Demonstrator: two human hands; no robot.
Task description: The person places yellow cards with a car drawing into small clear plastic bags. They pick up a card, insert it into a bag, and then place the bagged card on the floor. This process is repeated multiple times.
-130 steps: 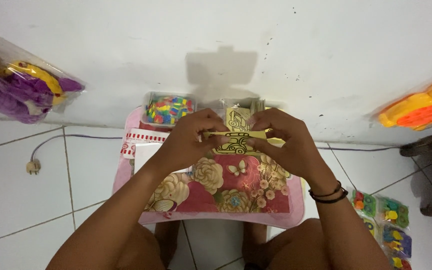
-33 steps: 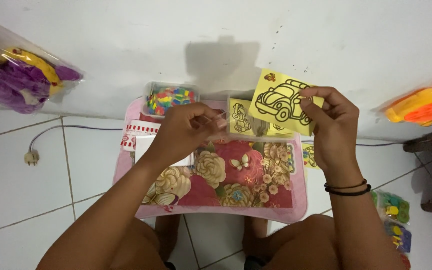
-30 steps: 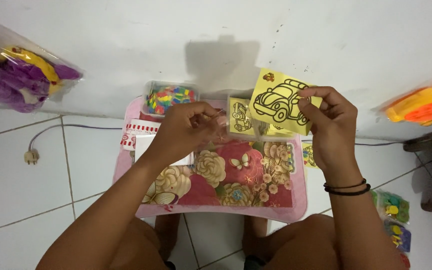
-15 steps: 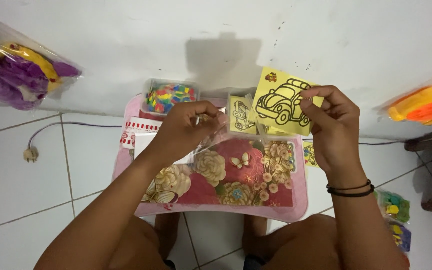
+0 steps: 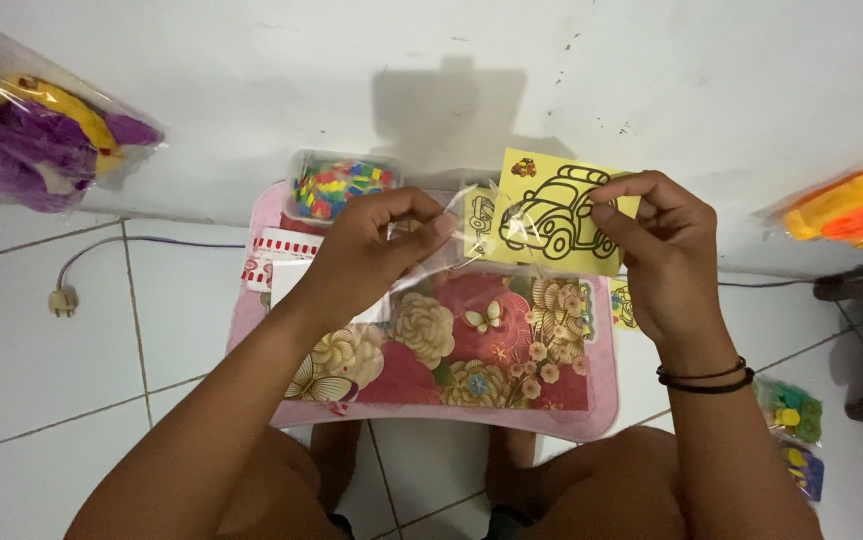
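Observation:
My right hand (image 5: 663,250) pinches a yellow card (image 5: 554,213) with a black outline drawing of a car, held upright above the small pink lap table (image 5: 591,410). My left hand (image 5: 371,250) grips a clear plastic sleeve (image 5: 451,225) that reaches to the card's left edge. A stack of more yellow cards (image 5: 478,212) stands just behind the sleeve. The table top carries a red floral and butterfly pattern.
A clear box of multicoloured small pieces (image 5: 336,185) sits at the table's back left, beside a red-and-white packet (image 5: 273,262). A bagged purple and yellow toy (image 5: 36,130) lies far left, an orange bagged toy (image 5: 851,205) right. A cord with plug (image 5: 61,298) crosses the tiled floor.
Earlier both hands met over the cards at the table's back. My right hand then lifted the car card clear, and now my left hand holds the plastic sleeve against it.

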